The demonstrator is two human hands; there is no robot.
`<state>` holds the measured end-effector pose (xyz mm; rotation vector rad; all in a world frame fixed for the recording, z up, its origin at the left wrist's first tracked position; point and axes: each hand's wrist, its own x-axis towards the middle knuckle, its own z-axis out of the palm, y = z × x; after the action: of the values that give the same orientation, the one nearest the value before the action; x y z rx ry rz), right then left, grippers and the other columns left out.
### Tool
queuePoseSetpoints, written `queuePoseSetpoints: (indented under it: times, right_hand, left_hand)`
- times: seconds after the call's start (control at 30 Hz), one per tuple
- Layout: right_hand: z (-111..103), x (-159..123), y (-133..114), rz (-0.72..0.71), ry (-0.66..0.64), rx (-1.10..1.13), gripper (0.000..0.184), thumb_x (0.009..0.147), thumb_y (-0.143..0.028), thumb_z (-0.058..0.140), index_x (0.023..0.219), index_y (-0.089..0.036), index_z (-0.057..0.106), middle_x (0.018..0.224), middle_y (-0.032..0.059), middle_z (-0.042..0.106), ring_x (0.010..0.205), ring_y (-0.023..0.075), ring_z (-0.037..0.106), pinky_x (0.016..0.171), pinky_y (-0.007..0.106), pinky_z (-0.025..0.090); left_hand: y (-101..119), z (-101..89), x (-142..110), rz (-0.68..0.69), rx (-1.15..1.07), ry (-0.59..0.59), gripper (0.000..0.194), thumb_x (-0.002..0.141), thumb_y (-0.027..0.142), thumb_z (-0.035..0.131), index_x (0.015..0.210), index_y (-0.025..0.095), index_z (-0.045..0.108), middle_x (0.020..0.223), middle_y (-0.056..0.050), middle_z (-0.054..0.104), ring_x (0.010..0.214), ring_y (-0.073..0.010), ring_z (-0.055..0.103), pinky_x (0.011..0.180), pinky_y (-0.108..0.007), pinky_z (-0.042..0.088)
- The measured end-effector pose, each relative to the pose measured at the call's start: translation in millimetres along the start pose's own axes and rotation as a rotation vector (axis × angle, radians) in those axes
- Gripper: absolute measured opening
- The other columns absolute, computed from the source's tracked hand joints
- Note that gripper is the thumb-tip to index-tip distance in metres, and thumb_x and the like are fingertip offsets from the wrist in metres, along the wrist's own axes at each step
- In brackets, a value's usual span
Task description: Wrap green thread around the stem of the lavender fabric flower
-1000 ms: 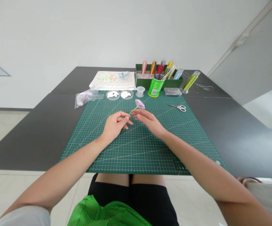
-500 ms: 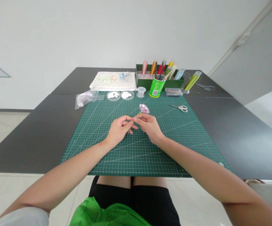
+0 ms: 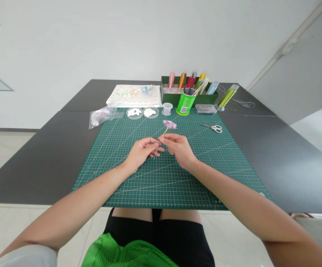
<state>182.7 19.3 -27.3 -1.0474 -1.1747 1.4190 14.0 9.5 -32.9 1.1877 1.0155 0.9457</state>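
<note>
A purple artificial flower point(image 3: 169, 125) on a thin yellow-green stem is held up over the green cutting mat point(image 3: 133, 189). My right hand point(image 3: 179, 147) pinches the stem a short way below the bloom, thumb against forefinger. Close beside it, my left hand point(image 3: 144, 151) grips the lower part of the stem, and the thin end sticks out beneath its fingers. The fingertips of both hands nearly meet. The petals face away from me, tipped upward, so their inside is mostly hidden.
Small scissors point(image 3: 214, 128) lie right on the mat. Along its back edge are two dishes of white pieces point(image 3: 134, 113), a clear spool point(image 3: 166, 108), a green can point(image 3: 185, 104) and a flat plastic case point(image 3: 206, 109). Behind stand a dark green box point(image 3: 172, 98) and a white tray point(image 3: 122, 98). A plastic bag point(image 3: 102, 116) lies left.
The flower has turned and tilted, so its bloom shows more from the side. My right hand has shifted slightly, and more of the stem's lower end shows below my left fingers.
</note>
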Motion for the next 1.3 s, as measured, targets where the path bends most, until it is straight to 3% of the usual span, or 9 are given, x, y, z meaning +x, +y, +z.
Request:
queuePoseSetpoints:
  times: [0.33,0.6,0.73,0.83,1.1,1.3]
  right_hand:
    - [-2.1,0.4,-0.4,-0.01,-0.025,0.015,0.03,0.072,-0.045,0.082,0.082,-0.017,0.078,0.05,-0.0073,0.044,0.046,0.0059,0.023,0.045,0.026,0.013]
    - [-13.8,3.8,0.7,-0.223,-0.019,-0.296,0.025,0.081,-0.042,0.076,0.08,-0.018,0.08,0.052,-0.0064,0.039,0.052,0.0088,0.028,0.052,0.027,0.023]
    - [-22.6,-0.9,-11.0,-0.343,-0.114,-0.495,0.021,0.086,-0.038,0.073,0.082,-0.019,0.081,0.05,-0.0071,0.034,0.051,0.009,0.028,0.054,0.028,0.025]
    - [-28.2,-5.4,-23.5,-0.333,-0.226,-0.56,0.022,0.088,-0.038,0.072,0.083,-0.019,0.082,0.049,-0.0065,0.036,0.05,0.0087,0.026,0.052,0.028,0.022]
    - [-40.3,-5.2,-42.4,-0.168,-0.375,-0.301,0.025,0.082,-0.041,0.078,0.079,-0.017,0.084,0.048,-0.004,0.043,0.047,0.0073,0.025,0.047,0.027,0.015]
    - [-44.8,-3.3,-45.4,-0.088,-0.308,-0.049,0.028,0.08,-0.044,0.078,0.092,-0.019,0.084,0.045,-0.0088,0.028,0.045,0.0071,0.018,0.046,0.026,0.014]
  left_hand:
    - [1.5,-0.6,-2.0,0.008,-0.061,-0.022,0.022,0.084,0.038,0.074,0.09,0.018,0.069,0.084,-0.006,0.08,0.067,-0.0136,0.067,0.061,-0.025,0.045]
    - [5.2,-3.5,-2.5,0.123,-0.027,0.092,0.023,0.085,0.04,0.073,0.091,0.018,0.07,0.083,-0.004,0.079,0.065,-0.0125,0.066,0.06,-0.024,0.045]
    - [6.8,-6.3,-2.1,0.15,0.037,0.156,0.024,0.086,0.041,0.072,0.09,0.018,0.07,0.083,-0.006,0.08,0.066,-0.0146,0.069,0.061,-0.026,0.047]
    - [6.7,-7.4,-1.2,0.151,0.104,0.177,0.024,0.086,0.042,0.07,0.089,0.018,0.07,0.085,-0.006,0.081,0.065,-0.0152,0.069,0.06,-0.026,0.047]
    - [5.1,-7.2,-0.3,0.138,0.303,0.132,0.019,0.089,0.037,0.067,0.088,0.019,0.074,0.081,-0.004,0.08,0.057,-0.0136,0.059,0.057,-0.026,0.045]
    - [4.7,-2.9,-6.1,0.184,0.561,-0.003,0.015,0.091,0.029,0.063,0.084,0.021,0.074,0.075,0.0,0.078,0.057,-0.0134,0.058,0.058,-0.025,0.04]
